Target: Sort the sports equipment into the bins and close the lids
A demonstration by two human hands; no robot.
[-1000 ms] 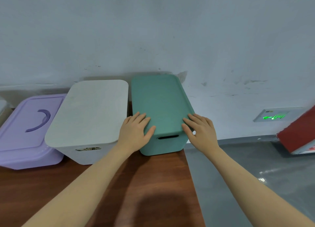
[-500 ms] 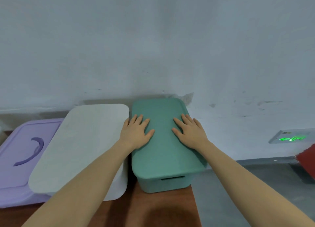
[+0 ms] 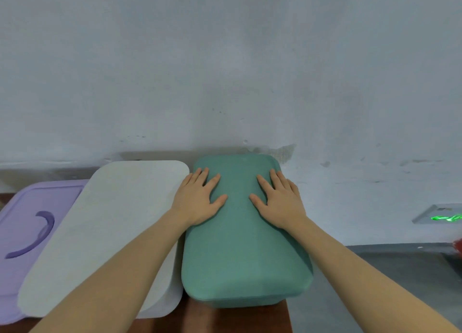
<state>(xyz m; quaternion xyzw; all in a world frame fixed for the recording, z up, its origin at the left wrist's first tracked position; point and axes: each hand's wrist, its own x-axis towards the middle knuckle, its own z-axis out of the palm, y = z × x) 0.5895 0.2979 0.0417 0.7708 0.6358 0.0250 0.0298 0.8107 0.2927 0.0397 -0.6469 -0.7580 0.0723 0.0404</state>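
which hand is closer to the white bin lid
Left. The left hand lies flat on the green lid at its edge next to the white lid; the right hand lies flat towards the green lid's far side.

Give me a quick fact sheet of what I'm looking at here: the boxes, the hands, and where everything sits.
Surface: brown wooden table against a pale wall
Boxes: three in a row, all with lids on
Left box: purple box, curved handle on its lid
Middle box: white box
Right box: green box, at the table's right edge
Left hand: flat on the green lid, fingers straight
Right hand: flat on the green lid, fingers straight
Loose sports gear: none visible
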